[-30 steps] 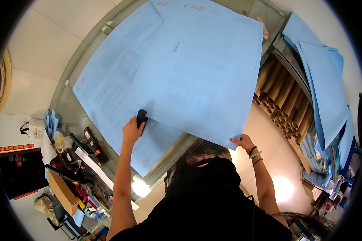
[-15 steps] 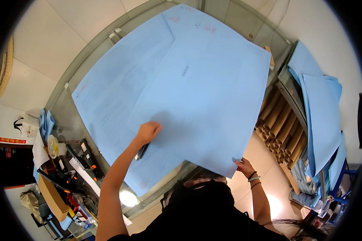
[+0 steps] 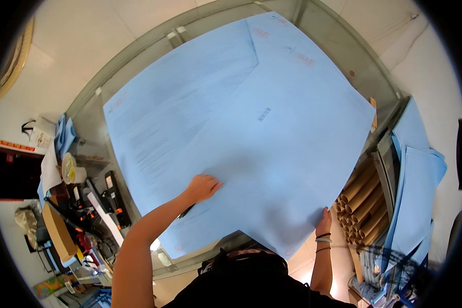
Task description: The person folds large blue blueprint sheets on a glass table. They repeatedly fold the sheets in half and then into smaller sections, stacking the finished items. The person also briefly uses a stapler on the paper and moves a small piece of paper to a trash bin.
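Large light-blue paper sheets (image 3: 292,149) lie overlapped on a glass-topped table (image 3: 344,56). They carry dark printing and small red marks. My left hand (image 3: 203,188) is curled closed and rests on the sheets, left of the middle. A slim dark object (image 3: 187,211) shows beside its wrist, mostly hidden by the forearm; whether the hand holds it I cannot tell. At the near right edge my right hand (image 3: 324,223) pinches the margin of the upper sheet, its fingers partly hidden. That sheet's near corner hangs past the table edge.
Brown cardboard tubes (image 3: 364,205) are stacked below on the right, beside more folded blue sheets (image 3: 416,190). Clutter sits on the left: a white tub (image 3: 73,169), black tools with orange parts (image 3: 117,200) and a cardboard box (image 3: 59,231).
The view has shifted, so the table and sheets sit lower and farther right. My left hand has moved slightly right and nearer; my right hand still grips the sheet's edge.
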Tool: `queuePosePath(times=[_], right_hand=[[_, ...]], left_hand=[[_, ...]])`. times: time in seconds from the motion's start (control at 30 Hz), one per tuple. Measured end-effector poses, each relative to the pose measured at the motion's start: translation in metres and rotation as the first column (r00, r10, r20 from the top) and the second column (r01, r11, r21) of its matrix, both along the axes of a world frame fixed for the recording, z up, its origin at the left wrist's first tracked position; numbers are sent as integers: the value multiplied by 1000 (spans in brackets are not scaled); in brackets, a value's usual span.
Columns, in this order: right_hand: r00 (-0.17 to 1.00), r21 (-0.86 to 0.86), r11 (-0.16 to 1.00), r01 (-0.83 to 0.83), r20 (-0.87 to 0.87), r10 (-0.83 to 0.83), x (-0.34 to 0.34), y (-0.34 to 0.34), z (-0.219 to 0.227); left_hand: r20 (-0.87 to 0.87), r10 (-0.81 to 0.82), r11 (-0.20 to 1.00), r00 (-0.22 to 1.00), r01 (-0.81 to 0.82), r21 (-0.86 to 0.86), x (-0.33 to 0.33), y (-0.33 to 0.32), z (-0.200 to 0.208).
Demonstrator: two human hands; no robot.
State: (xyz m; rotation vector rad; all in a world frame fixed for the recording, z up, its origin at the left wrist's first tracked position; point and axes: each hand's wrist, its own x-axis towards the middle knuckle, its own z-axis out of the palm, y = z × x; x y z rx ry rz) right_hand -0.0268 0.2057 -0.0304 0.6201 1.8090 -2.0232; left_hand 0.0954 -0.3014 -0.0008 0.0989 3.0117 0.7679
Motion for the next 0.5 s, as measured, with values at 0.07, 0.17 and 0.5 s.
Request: queuePosePath(times=[0.07, 0.17, 0.5], right_hand=[[997, -39, 997, -68, -48, 66, 0, 0, 2], [995, -110, 990, -84, -55, 78, -1, 18, -9], [997, -75, 995, -71, 11, 72, -20, 36, -16]], left_hand=[[-24, 14, 1000, 1000, -15, -22, -1, -3, -2], [-70, 102, 994, 992, -105, -39, 2, -1, -10], [-40, 530, 846, 847, -524, 102, 146, 16, 36]])
